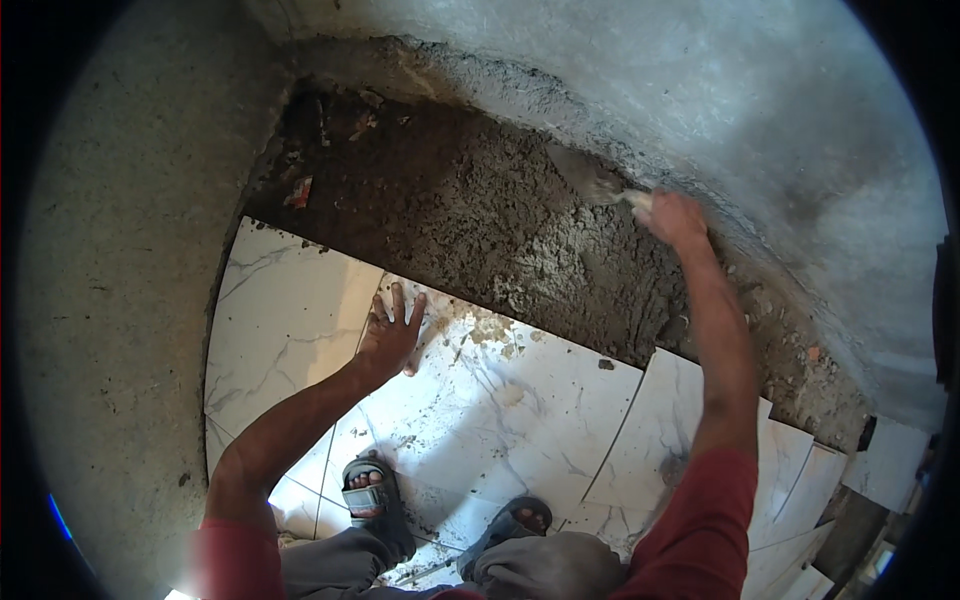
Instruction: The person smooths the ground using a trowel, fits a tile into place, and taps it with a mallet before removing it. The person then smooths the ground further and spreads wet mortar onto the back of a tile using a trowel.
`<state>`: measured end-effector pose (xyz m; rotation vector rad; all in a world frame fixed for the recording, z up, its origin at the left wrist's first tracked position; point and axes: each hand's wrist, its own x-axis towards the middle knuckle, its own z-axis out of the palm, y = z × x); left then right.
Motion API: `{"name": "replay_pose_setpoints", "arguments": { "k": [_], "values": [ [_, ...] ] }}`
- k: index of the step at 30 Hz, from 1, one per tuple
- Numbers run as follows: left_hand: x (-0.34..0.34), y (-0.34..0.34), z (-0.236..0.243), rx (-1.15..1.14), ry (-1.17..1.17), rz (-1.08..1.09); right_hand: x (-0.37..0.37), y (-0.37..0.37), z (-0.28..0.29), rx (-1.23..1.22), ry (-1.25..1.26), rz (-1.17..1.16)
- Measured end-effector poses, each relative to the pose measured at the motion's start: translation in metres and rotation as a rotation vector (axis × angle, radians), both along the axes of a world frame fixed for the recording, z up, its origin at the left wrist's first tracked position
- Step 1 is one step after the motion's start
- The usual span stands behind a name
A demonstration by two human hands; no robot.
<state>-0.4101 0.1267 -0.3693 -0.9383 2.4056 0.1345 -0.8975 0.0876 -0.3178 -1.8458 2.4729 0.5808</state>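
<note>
My right hand (675,217) is closed round the pale handle of a trowel (582,174). The trowel's blade lies against the wet grey mortar (525,225), close to the foot of the far wall. My left hand (393,335) rests flat with its fingers spread on a white marble-patterned floor tile (480,400), near the tile's far edge. Crumbs and smears of mortar dot that tile. Beyond its edge the mortar bed begins, rough and lumpy in the middle, darker toward the far left corner.
Bare grey walls rise at the left (130,270) and the far right (760,110). Another tile (285,300) lies beside the left wall. Further tiles (785,460) reach to the right, next to rubble (800,370). My sandalled feet (375,500) stand on the tiles. A reddish scrap (299,192) sits in the dirt.
</note>
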Motion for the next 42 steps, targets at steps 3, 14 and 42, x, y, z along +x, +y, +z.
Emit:
{"name": "replay_pose_setpoints", "arguments": {
  "k": [3,14,42],
  "values": [
    [0.005,0.001,0.001,0.037,-0.042,0.043,0.066,0.007,0.014,0.039,-0.265,0.371],
    [0.004,0.0,0.0,0.028,-0.025,0.023,0.016,-0.013,0.0,0.054,-0.102,-0.054],
    [0.007,0.001,-0.005,-0.049,-0.023,-0.046,0.032,0.089,0.013,-0.143,-0.22,0.153]
  ]
}}
